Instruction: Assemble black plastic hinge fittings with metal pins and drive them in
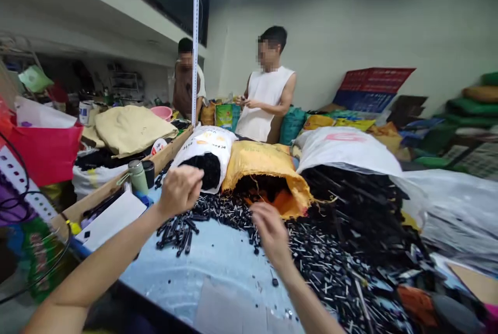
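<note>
My left hand [178,190] hangs above a small heap of black pen-like parts [181,230] on the pale blue table [210,266]; its fingers are curled into a closed grip, and what they hold is hidden. My right hand [270,230] reaches down at the edge of a large pile of black parts with white tips [330,256], fingers bent together over them. Whether it holds a part does not show. A white sack [208,150] and a yellow sack [264,168] lie open toward me, spilling black parts.
A third white sack [344,150] with long black pieces lies at the right. A green flask [138,176] and a dark cup [148,172] stand by a wooden rail at the left. Two people stand behind the table among bags. A vertical white pole [195,38] rises ahead.
</note>
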Demonstrator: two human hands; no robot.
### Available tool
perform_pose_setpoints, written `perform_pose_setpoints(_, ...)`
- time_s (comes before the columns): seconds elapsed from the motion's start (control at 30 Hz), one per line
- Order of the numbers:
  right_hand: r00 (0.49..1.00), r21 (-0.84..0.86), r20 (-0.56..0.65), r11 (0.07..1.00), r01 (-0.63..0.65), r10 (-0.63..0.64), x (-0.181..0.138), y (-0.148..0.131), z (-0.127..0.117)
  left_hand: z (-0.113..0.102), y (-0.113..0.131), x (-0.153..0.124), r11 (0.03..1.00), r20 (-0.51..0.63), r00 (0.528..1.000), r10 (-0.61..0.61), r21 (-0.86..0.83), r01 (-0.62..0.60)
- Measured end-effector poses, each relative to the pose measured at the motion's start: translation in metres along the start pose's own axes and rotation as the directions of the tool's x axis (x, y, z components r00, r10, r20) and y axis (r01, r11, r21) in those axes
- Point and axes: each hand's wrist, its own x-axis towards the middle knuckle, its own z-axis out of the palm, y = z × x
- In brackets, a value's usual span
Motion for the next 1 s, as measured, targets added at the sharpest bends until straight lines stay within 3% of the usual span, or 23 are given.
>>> perform_pose_setpoints(0.07, 0.989, -0.003, 0.121, 0.996, -0.09, 0.09, -0.04, 0.022, 0.013, 0.021, -0.004, 0.053, 0.981, -0.02, 0.981, -0.192, 0.01, 0.192)
perform_pose_setpoints(0.13, 0.963, -0.024, 0.165, 0.977, -0.213, 0.214, -0.091, 0.043, 0.018, 0.051, 0.001, 0.113, 0.925, 0.063, 0.924, -0.378, 0.05, 0.375)
perform_pose_setpoints(0.17, 0.95, -0.042, 0.163, 0.964, -0.264, 0.267, -0.115, 0.052, 0.016, 0.066, 0.008, 0.144, 0.927, 0.145, 0.916, -0.375, 0.07, 0.368)
perform_pose_setpoints(0.23, 0.925, -0.079, 0.133, 0.934, -0.348, 0.356, -0.159, 0.066, 0.007, 0.093, 0.034, 0.203, 0.977, 0.202, 0.956, -0.213, 0.076, 0.201)
perform_pose_setpoints(0.37, 0.904, -0.12, 0.034, 0.899, -0.421, 0.427, -0.226, 0.096, -0.013, 0.12, 0.108, 0.29, 0.999, 0.094, 0.995, 0.036, 0.017, -0.038)
perform_pose_setpoints(0.43, 0.915, -0.178, -0.054, 0.898, -0.402, 0.399, -0.251, 0.11, -0.02, 0.127, 0.135, 0.313, 0.999, 0.056, 0.998, 0.023, -0.039, -0.021)
perform_pose_setpoints(0.5, 0.931, -0.293, -0.117, 0.884, -0.365, 0.346, -0.267, 0.114, -0.027, 0.14, 0.142, 0.322, 0.987, 0.038, 0.995, -0.09, -0.132, 0.095)
perform_pose_setpoints(0.57, 0.952, -0.397, -0.049, 0.868, -0.297, 0.304, -0.272, 0.105, -0.037, 0.163, 0.127, 0.31, 0.944, 0.051, 0.979, -0.195, -0.263, 0.202)
perform_pose_setpoints(0.63, 0.949, -0.438, 0.101, 0.87, -0.226, 0.298, -0.267, 0.09, -0.047, 0.194, 0.096, 0.268, 0.885, 0.112, 0.97, -0.217, -0.396, 0.244)
perform_pose_setpoints(0.73, 0.919, -0.504, 0.212, 0.843, -0.189, 0.333, -0.259, 0.077, -0.051, 0.23, 0.045, 0.155, 0.838, 0.285, 0.928, -0.242, -0.421, 0.348)
perform_pose_setpoints(0.8, 0.902, -0.553, 0.223, 0.81, -0.196, 0.37, -0.261, 0.076, -0.051, 0.238, 0.018, 0.076, 0.844, 0.356, 0.854, -0.381, -0.244, 0.478)
perform_pose_setpoints(0.87, 0.896, -0.565, 0.224, 0.8, -0.202, 0.384, -0.268, 0.079, -0.051, 0.244, -0.008, 0.022, 0.82, 0.363, 0.799, -0.48, -0.138, 0.556)
perform_pose_setpoints(0.93, 0.912, -0.541, 0.208, 0.819, -0.193, 0.353, -0.279, 0.084, -0.051, 0.258, -0.034, 0.005, 0.793, 0.337, 0.739, -0.583, 0.043, 0.607)
perform_pose_setpoints(1.0, 0.932, -0.524, 0.155, 0.827, -0.202, 0.327, -0.289, 0.09, -0.051, 0.282, -0.057, 0.019, 0.779, 0.327, 0.714, -0.619, 0.142, 0.61)
